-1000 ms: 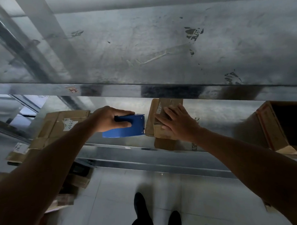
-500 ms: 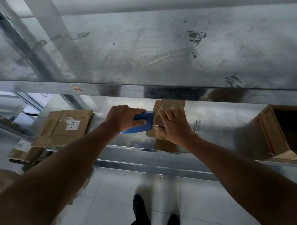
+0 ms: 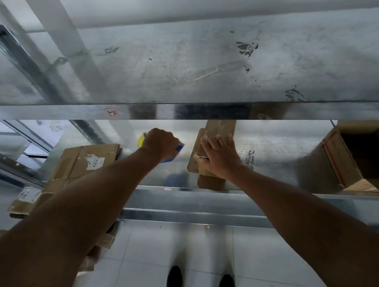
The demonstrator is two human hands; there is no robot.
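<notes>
I judge this the taping step: left hand (image 3: 160,144) clamped on the blue tape dispenser (image 3: 178,149), right hand (image 3: 221,158) with fingers flat on the cardboard box (image 3: 220,127); next, bring the dispenser onto the box.

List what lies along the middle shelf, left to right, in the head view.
Flattened cardboard with a label, left hand gripping a blue tool, small cardboard box under the right hand, open carton.

My left hand (image 3: 159,144) holds the tool (image 3: 179,148) just left of the small box (image 3: 218,129) under my right hand (image 3: 222,158); flattened cartons (image 3: 77,162) lie farther left.
</notes>
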